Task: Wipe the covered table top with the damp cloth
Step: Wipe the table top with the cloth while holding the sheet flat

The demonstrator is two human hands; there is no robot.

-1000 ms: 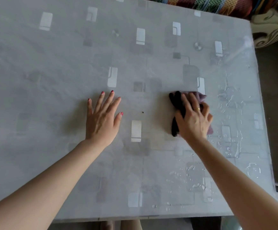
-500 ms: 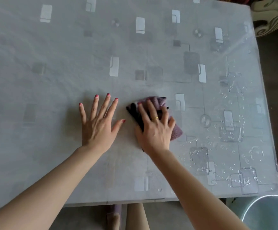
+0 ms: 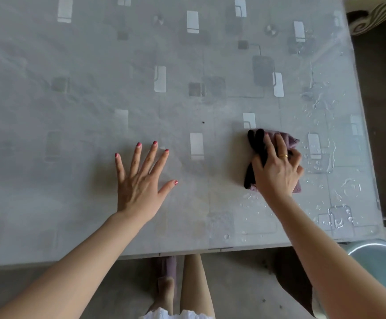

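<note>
A grey table top [image 3: 77, 116] under a clear plastic cover fills the view, printed with pale rectangles. My right hand [image 3: 277, 168] lies on a bunched purple and black cloth [image 3: 256, 146] at the right middle of the table, fingers curved over it and pressing it down. Flat on the cover, left of the cloth, my left hand [image 3: 141, 178] rests with its fingers spread and straight. Water drops [image 3: 325, 157] bead on the cover to the right of the cloth and below it. A small dark speck [image 3: 203, 122] sits above the space between my hands.
A metal basin [image 3: 380, 263] stands off the table's near right corner. A patterned sofa arm [image 3: 369, 14] is at the top right. The table's near edge [image 3: 164, 253] runs across the lower view, with my legs and the floor below.
My right hand has slid the cloth back to the right, away from my left hand, after sweeping it left half a second ago. My left hand has stayed flat in place.
</note>
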